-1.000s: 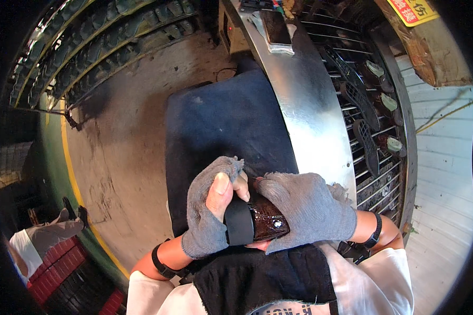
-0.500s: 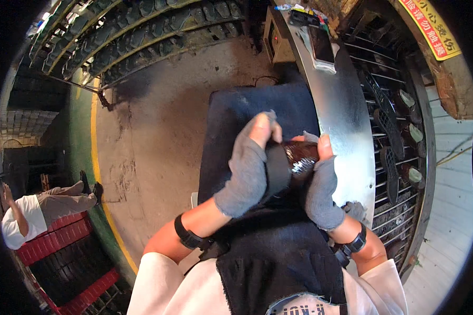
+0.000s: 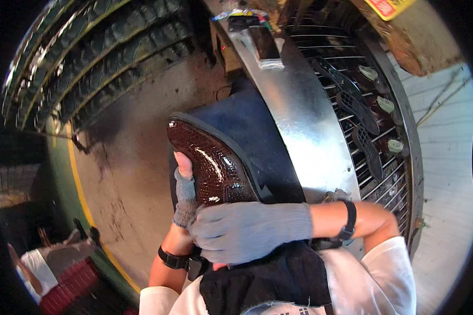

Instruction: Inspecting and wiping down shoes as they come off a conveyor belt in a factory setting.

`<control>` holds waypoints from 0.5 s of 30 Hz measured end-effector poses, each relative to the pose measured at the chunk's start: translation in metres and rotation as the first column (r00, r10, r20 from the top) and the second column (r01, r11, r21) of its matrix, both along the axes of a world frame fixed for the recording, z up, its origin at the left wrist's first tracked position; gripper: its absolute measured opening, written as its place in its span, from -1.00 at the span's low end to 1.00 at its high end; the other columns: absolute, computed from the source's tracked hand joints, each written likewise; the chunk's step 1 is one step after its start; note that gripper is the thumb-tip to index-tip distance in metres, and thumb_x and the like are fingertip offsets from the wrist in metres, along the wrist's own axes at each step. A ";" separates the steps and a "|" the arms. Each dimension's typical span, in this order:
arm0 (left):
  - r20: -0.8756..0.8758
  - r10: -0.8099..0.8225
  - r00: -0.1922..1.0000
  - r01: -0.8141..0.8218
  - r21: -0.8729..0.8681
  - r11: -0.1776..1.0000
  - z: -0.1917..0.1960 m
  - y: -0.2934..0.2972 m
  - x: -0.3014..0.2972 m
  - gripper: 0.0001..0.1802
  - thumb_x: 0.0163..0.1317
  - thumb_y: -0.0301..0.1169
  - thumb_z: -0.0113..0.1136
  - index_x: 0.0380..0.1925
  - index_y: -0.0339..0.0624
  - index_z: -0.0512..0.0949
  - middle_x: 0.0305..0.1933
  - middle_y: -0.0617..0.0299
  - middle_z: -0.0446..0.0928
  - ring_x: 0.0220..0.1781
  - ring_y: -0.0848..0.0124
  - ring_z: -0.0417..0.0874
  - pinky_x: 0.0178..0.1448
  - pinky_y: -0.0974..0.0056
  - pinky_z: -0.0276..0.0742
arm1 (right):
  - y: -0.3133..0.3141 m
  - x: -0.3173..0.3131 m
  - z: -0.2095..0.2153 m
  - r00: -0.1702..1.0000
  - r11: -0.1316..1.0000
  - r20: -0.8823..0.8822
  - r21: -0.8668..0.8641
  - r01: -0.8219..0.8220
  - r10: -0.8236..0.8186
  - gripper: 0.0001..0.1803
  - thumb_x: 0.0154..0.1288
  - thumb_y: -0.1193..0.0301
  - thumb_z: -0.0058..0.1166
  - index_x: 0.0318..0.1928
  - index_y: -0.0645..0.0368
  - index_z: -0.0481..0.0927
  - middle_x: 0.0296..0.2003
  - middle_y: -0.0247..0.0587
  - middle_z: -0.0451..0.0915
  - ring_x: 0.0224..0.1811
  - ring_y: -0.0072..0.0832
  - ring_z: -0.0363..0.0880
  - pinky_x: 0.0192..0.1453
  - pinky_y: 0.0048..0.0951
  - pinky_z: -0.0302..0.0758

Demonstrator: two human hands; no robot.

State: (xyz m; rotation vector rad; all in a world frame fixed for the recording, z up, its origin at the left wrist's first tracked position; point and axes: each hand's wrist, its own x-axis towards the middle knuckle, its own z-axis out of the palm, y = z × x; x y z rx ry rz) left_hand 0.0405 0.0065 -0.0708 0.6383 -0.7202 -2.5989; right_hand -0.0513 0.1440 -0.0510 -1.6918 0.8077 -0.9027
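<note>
A glossy brown shoe (image 3: 211,160) with a scale-like pattern and a black sole points up and to the left above a dark blue pad (image 3: 257,131). My left hand (image 3: 184,191), in a grey fingerless glove, holds the shoe's left side with the thumb pressed on the upper. My right hand (image 3: 249,231), in a grey knit glove, wraps across the shoe's heel end and hides it.
A curved sheet-metal strip (image 3: 305,131) runs beside the pad, with a wire rack (image 3: 373,136) of black soles and shoe parts to its right. Conveyor rows of dark soles (image 3: 89,58) arc at upper left. A person in white (image 3: 42,265) crouches at lower left by a red crate.
The shoe has turned from a bunched grip close to my chest to a toe-forward pose, its upper now in full view. My right hand has shifted across the heel.
</note>
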 end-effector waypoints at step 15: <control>0.223 -0.110 0.969 0.200 -0.432 0.879 0.028 0.031 0.003 0.09 0.47 0.52 -0.18 0.51 -0.31 0.31 0.43 -0.04 0.52 0.38 0.07 0.64 0.47 0.01 0.61 | 0.024 -0.049 0.046 0.476 0.470 -0.013 0.136 0.872 -0.879 -0.17 0.39 0.27 0.37 0.55 0.31 0.35 0.29 0.05 0.63 0.26 -0.35 0.69 0.36 -0.34 0.54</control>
